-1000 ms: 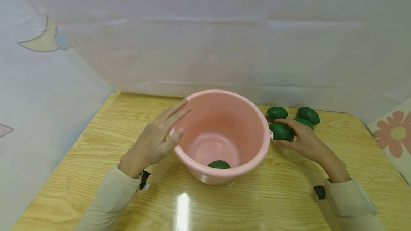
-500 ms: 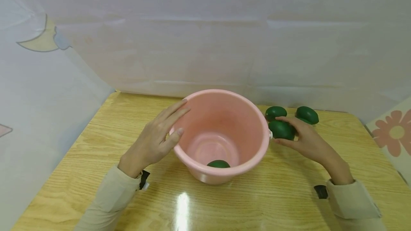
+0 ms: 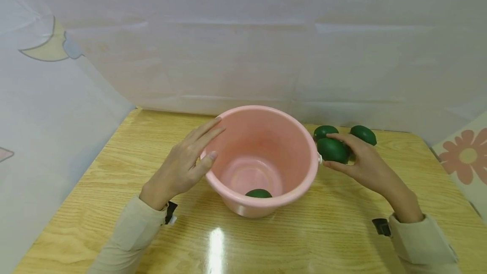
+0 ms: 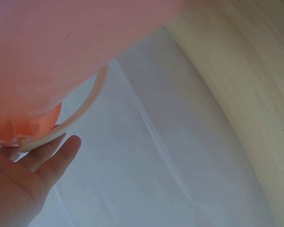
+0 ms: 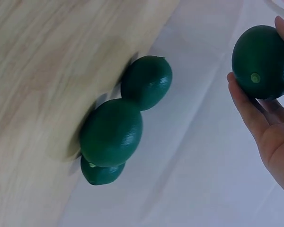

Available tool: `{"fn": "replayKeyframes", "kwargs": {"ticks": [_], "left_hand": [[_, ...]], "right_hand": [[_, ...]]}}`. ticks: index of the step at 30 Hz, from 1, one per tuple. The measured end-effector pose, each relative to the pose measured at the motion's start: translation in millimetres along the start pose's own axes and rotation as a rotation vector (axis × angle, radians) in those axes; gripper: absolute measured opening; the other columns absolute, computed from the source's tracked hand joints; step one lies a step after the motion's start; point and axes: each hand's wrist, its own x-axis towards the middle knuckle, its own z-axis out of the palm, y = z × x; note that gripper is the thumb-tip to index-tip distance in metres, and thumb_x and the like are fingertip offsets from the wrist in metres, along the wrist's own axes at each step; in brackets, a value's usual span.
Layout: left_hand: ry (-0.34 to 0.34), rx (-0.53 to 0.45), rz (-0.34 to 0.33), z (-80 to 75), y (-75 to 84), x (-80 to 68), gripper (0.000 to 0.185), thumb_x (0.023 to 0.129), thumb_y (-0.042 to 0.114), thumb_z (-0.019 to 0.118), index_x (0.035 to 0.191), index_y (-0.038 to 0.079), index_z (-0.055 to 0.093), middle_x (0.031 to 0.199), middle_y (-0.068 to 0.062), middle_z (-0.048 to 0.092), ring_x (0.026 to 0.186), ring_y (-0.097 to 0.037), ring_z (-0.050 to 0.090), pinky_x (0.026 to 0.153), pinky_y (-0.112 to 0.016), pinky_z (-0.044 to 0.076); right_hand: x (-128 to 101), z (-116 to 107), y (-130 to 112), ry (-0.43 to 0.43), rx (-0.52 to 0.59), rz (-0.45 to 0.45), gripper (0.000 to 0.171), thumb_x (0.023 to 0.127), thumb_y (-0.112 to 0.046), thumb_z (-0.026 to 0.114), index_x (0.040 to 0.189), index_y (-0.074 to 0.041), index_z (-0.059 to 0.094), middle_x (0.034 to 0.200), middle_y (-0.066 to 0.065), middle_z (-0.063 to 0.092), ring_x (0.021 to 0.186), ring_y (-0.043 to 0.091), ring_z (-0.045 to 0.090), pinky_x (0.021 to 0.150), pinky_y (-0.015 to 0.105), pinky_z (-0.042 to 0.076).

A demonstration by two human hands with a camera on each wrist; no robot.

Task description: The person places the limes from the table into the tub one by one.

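Near the far right corner of the wooden table (image 3: pixel 114 172), the right hand (image 3: pixel 361 162) has a dark green lime (image 3: pixel 333 150) lifted just off the surface, fingers over the top and thumb beneath, curled round its middle. It hangs just outside the right rim of the pink bucket (image 3: pixel 300 138), close to the little white handle lug. The wrist view shows the grip well: the lime (image 5: pixel 261 62) sits in the fingertips, its stem nub facing out.

Three more limes (image 5: pixel 112 131) lie bunched behind it against the white backdrop (image 3: pixel 243 45), touching one another. One lime (image 3: pixel 258 193) is already down in the bucket, at the near wall.

Over on the left, the left hand (image 3: pixel 182 166) lies flat against the bucket's outer wall, fingers straight and spread along the rim, thumb at the lip, steadying it.

By the look of it, this fruit is light, firm and glossy, perhaps a model, so it could roll or slip. A hold across the widest part, as here, looks safest. The bucket seems thin plastic, easily nudged.
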Motion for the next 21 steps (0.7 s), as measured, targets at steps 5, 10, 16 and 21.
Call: {"fn": "replayKeyframes", "kwargs": {"ticks": [5, 10, 16, 21], "left_hand": [[-0.004, 0.006, 0.002, 0.1, 0.0, 0.4, 0.053, 0.103, 0.035, 0.040, 0.150, 0.013, 0.044, 0.161, -0.004, 0.034, 0.146, -0.028, 0.038, 0.107, -0.055, 0.043], [-0.009, 0.005, 0.000, 0.0, 0.2, 0.5, 0.053, 0.103, 0.035, 0.040, 0.150, 0.013, 0.044, 0.162, -0.004, 0.033, 0.146, -0.028, 0.037, 0.108, -0.055, 0.042], [-0.006, 0.005, 0.001, -0.1, -0.1, 0.5, 0.053, 0.104, 0.038, 0.039, 0.150, 0.012, 0.044, 0.162, -0.005, 0.033, 0.146, -0.028, 0.037, 0.110, -0.055, 0.041], [-0.011, 0.006, -0.001, -0.3, -0.7, -0.1, 0.054, 0.104, 0.040, 0.037, 0.151, 0.012, 0.043, 0.162, -0.006, 0.033, 0.147, -0.029, 0.036, 0.110, -0.055, 0.041]], "right_hand": [[-0.5, -3.0, -6.8, 0.016, -0.004, 0.011, 0.073, 0.081, -0.020, 0.082, 0.143, -0.004, 0.048, 0.129, 0.022, 0.057, 0.101, 0.038, 0.065, 0.074, 0.044, 0.057], [-0.3, -5.0, -11.4, 0.043, -0.022, -0.013, 0.072, 0.079, -0.018, 0.084, 0.141, -0.002, 0.050, 0.125, 0.022, 0.059, 0.099, 0.037, 0.066, 0.072, 0.041, 0.058], [1.2, -6.7, -15.4, 0.077, -0.036, -0.041, 0.073, 0.075, -0.017, 0.087, 0.138, -0.004, 0.053, 0.128, 0.019, 0.060, 0.100, 0.033, 0.066, 0.071, 0.034, 0.057], [2.1, -8.0, -18.8, 0.084, -0.032, -0.045, 0.073, 0.075, -0.016, 0.087, 0.139, -0.005, 0.053, 0.126, 0.020, 0.061, 0.099, 0.034, 0.066, 0.071, 0.038, 0.058]]}}
